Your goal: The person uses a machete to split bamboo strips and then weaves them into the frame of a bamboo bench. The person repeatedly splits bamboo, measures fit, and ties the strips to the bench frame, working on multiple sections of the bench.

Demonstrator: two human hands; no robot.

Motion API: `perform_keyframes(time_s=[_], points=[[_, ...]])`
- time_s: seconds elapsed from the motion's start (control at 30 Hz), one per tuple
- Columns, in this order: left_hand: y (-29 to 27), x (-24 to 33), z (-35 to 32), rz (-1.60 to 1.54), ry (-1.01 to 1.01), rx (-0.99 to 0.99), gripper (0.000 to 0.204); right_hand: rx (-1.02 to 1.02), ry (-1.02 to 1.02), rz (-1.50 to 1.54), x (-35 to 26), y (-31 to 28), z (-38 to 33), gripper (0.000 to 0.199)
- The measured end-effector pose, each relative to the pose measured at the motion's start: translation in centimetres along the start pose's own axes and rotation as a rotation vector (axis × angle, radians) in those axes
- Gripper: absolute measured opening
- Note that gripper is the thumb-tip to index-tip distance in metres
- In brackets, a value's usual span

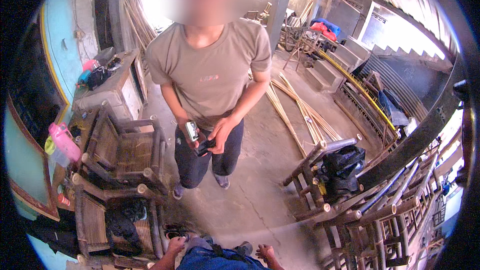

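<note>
While another person stands on the concrete floor holding a small device, the left hand and right hand rest spread-fingered at the lower edge. Bamboo chairs line the floor's left edge; bamboo poles lie toward its far right.

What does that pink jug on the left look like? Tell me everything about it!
The pink jug is a bright pink, plastic-looking bottle with a handle loop at its top. It leans tilted on the crowded table at the left, next to the bamboo chair. A yellow-green thing sits against its left side. Neither hand touches it; whether it holds liquid cannot be told.
</note>
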State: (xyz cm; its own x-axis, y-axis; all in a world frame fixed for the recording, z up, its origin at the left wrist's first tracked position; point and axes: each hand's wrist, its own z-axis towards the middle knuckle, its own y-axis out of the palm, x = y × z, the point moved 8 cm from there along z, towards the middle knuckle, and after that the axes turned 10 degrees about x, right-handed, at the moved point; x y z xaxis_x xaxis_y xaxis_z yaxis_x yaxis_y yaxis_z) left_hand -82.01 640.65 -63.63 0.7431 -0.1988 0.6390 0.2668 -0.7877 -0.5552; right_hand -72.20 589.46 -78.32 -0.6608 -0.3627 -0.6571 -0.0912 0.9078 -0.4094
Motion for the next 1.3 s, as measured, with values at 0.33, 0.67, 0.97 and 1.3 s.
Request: perform_keyframes(time_s=[0.33, 0.67, 0.97, 1.3], points=[[6.4, -1.8, 0.6, 0.044, 0.074, -0.057, 0.055, -0.082, 0.219, 0.192, 1.6, -1.0, -0.6, 0.034], [5.3, -6.3, 0.7, 0.121, 0.02, 0.007, 0.057, -0.148, 0.08, 0.074, -0.9, -1.3, 1.4, 0.03], [6.1, -6.1, 0.6, 0.175, 0.049, -0.04, 0.06, -0.207, 0.098, 0.109, -0.3, -0.5, 3.9, 0.035], [5.7, -5.3, 1.5, 0.082, 0.086, -0.02, 0.055, -0.159, 0.008, 0.124, 2.6, -0.1, 2.7, 0.045]])
